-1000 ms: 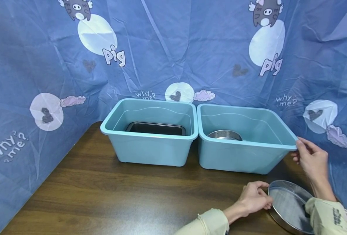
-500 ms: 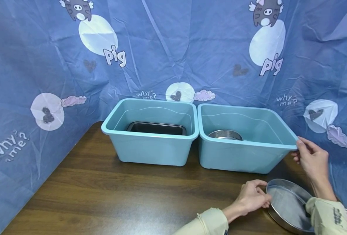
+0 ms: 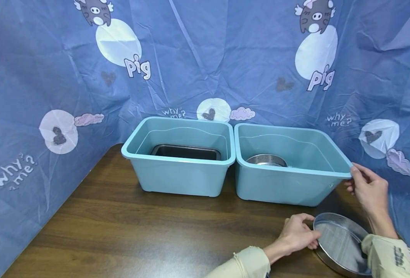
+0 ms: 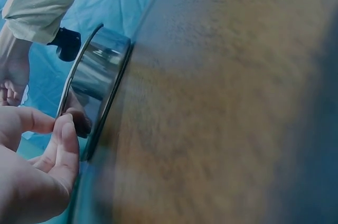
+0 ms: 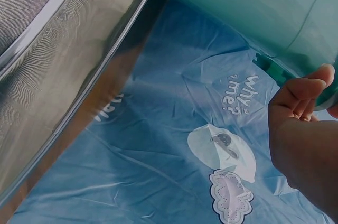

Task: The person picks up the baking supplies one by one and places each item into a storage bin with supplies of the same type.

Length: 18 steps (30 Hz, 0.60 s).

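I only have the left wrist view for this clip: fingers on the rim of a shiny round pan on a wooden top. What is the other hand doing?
Observer: The right hand grips the near right corner of the rim of a teal bin; the head view shows it.
Operator: Is anything inside that bin?
Observer: Yes, a round metal bowl sits on its bottom, partly hidden by the front wall.
Operator: Is there only one bin?
Observer: No. A second teal bin stands to its left, rims nearly touching, with a dark rectangular tray inside.
Operator: And my pan, where does it sit relative to the bins?
Observer: The round pan lies on the table in front of the right bin, the left hand pinching its left rim.
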Available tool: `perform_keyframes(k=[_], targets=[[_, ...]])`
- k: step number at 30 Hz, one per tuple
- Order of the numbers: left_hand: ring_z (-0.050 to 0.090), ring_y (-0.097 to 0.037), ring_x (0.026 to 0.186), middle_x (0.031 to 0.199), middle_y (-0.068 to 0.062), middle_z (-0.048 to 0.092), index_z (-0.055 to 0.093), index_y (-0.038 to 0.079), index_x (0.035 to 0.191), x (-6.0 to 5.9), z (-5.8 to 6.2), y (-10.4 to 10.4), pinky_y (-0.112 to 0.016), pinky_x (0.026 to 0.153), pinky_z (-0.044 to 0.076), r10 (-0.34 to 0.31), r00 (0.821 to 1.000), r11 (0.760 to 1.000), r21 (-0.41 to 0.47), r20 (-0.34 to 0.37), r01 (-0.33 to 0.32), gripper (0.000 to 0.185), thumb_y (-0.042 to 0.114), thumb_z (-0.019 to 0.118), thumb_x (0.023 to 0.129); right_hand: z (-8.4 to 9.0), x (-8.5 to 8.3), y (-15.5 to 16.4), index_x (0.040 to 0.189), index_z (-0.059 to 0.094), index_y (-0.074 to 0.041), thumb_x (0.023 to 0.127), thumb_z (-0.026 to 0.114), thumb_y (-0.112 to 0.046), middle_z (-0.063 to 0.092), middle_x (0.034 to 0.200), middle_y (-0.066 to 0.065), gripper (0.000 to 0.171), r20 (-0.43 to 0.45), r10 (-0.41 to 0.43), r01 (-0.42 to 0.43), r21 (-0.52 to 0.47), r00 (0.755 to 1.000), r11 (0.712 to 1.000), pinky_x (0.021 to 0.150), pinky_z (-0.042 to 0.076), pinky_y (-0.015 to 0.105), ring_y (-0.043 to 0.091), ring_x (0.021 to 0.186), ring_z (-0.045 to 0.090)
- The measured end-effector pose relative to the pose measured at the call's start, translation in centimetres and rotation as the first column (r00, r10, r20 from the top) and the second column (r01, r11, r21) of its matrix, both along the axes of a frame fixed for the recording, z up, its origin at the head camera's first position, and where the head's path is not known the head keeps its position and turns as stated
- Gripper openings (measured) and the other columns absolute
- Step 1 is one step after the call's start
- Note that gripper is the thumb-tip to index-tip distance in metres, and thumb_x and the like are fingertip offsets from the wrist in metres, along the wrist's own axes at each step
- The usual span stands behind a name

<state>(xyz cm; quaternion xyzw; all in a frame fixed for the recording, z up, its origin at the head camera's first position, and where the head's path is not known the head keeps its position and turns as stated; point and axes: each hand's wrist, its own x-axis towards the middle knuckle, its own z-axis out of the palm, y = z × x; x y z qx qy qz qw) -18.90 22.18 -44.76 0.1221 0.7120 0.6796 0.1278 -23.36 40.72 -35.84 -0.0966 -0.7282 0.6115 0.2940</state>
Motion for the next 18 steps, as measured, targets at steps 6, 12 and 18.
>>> perform_keyframes(k=[6,12,18], targets=[[0.049,-0.002,0.037,0.051,0.005,0.058,0.072,0.010,0.114,0.08,0.16,-0.07,-0.020,0.042,0.053,0.013,1.000,1.000,0.000,0.004,-0.013,0.039,-0.009,0.071,0.080,0.13,-0.01,0.00,0.094,0.070,-0.037,0.104,0.061,-0.012,0.065,0.058,-0.009,0.029,0.009,0.000,0.001,-0.008,1.000,1.000,0.041,0.045,0.013,0.002,0.043,0.057],[0.049,-0.001,0.037,0.053,0.006,0.058,0.073,0.010,0.114,0.22,0.48,-0.22,-0.020,0.043,0.053,0.004,1.000,1.000,0.025,0.007,-0.004,0.039,-0.009,0.072,0.081,0.07,0.13,-0.03,0.103,0.071,-0.031,0.104,0.061,-0.014,0.065,0.059,-0.010,0.019,0.006,-0.009,0.008,0.044,1.000,0.999,0.042,0.046,0.013,0.001,0.044,0.058],[0.050,-0.001,0.038,0.053,0.006,0.059,0.073,0.007,0.117,0.07,0.95,-0.69,-0.022,0.045,0.055,-0.018,1.000,0.999,0.048,-0.013,0.018,0.039,-0.010,0.071,0.082,0.09,0.10,0.14,0.102,0.071,-0.031,0.104,0.061,-0.015,0.065,0.059,-0.009,0.019,-0.003,-0.002,0.002,0.038,1.000,0.999,0.042,0.046,0.014,0.002,0.044,0.058]])
